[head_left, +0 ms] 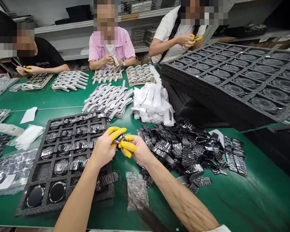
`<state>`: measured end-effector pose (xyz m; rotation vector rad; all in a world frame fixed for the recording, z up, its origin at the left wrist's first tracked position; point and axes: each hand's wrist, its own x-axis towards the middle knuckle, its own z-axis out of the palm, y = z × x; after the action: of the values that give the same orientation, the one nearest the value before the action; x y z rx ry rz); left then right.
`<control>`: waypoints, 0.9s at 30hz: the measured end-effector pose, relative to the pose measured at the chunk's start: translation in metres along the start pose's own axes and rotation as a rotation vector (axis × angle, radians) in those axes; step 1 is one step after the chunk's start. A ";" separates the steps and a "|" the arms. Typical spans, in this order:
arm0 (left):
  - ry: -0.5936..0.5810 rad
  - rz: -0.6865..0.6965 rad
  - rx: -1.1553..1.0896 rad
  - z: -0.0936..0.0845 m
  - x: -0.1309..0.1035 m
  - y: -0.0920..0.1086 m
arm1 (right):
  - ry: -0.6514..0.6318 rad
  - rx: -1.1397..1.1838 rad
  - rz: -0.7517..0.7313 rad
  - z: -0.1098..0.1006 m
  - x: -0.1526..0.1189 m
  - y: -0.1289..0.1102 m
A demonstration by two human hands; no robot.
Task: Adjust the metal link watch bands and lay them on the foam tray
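Observation:
Yellow finger covers are on the fingertips of both my hands. My left hand point(105, 145) and my right hand point(136, 149) meet above the tray's right side, closed on one small dark, shiny watch case point(118, 139) that the fingers mostly hide. Below and left of them lies a black foam tray point(42, 170) holding round watches, many with black metal bands point(70, 146) across them. Two watch heads point(57, 191) without visible bands sit in its front row. To the right of my hands is a loose heap of black metal link bands point(174, 146).
A clear bag of thin metal pins point(137, 190) lies near my forearms. White-strapped watches point(108, 100) and white wrapped bundles point(151, 101) are farther back. Stacked foam trays point(232, 77) rise at the right. Three people sit opposite; one in a pink shirt point(125, 45) holds a white-strapped watch.

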<state>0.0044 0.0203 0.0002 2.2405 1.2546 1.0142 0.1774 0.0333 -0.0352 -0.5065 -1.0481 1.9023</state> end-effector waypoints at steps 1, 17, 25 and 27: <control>-0.002 -0.004 -0.001 0.000 0.000 0.000 | 0.000 0.002 0.006 0.001 0.000 0.000; -0.040 0.043 -0.218 -0.002 0.000 0.010 | 0.151 0.048 -0.063 0.018 -0.004 -0.002; -0.039 -0.137 -0.558 -0.001 -0.002 0.009 | 0.146 0.060 -0.046 0.016 -0.006 -0.004; -0.030 -0.250 -0.722 0.000 -0.001 0.010 | 0.147 0.080 -0.027 0.012 -0.004 -0.005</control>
<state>0.0094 0.0143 0.0061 1.5034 0.9199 1.1026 0.1743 0.0255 -0.0247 -0.5743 -0.8761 1.8456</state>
